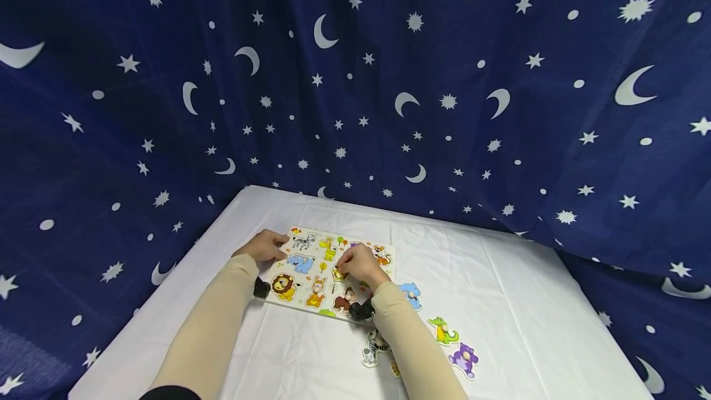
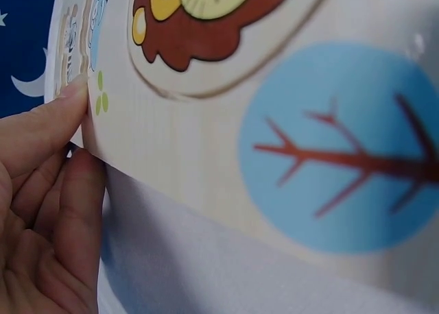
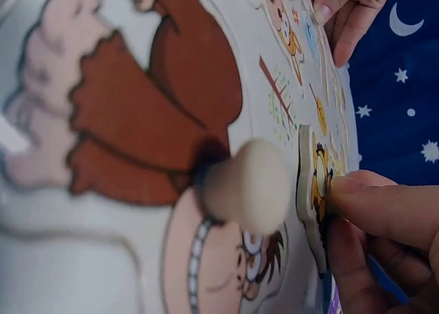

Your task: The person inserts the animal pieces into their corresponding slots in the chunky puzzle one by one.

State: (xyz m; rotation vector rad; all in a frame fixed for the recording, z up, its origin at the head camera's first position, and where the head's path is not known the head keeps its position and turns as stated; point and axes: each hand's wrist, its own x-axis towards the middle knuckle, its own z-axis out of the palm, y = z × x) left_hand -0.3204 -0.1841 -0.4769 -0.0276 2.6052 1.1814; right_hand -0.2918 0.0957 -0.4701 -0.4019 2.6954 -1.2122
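A wooden animal puzzle board point(image 1: 302, 304) lies on the table. At its left edge is my left hand point(image 1: 261, 245), its thumb point(image 2: 58, 118) on the printed face and the other fingers under the rim. Over the board's right half, my right hand point(image 1: 361, 264) pinches a yellow animal puzzle piece point(image 3: 312, 190) between thumb and finger. In the right wrist view that piece stands slightly proud of the board; its knob is hidden by the fingers. Close by is a brown monkey piece point(image 3: 185, 88) with a round wooden knob point(image 3: 257, 187). A lion point(image 1: 283, 287) shows at the board's lower left.
Loose pieces lie right of the board on the white cloth point(image 1: 533, 326): a blue animal point(image 1: 411, 295), a green crocodile point(image 1: 443, 330) and a purple animal point(image 1: 464, 360). A zebra piece point(image 1: 373, 349) lies in front, near a yellow piece point(image 1: 395, 369) partly under the right sleeve. Behind hangs a starry curtain point(image 1: 355, 91).
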